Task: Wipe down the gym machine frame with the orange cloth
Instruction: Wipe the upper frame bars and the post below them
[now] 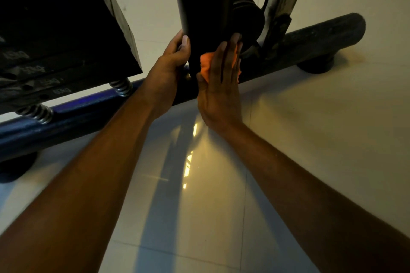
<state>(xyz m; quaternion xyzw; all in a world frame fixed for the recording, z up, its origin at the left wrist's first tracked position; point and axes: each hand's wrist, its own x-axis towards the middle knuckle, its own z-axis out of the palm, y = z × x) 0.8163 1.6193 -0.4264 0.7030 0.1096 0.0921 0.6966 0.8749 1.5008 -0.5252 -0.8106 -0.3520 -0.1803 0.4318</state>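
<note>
Mid-wipe: right hand [218, 86] fingers flat, pressing orange cloth [205, 66] on upright post [206, 6]; left hand [175, 57] fingers curled round it; base bar [66, 115] below prob. still undone.

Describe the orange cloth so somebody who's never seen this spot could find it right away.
Start at the blue base bar lying across the tiled floor and follow it right to the dark upright post. At the foot of the post, the right hand presses the orange cloth flat against it. The cloth is the only bright orange thing among dark metal.
</note>
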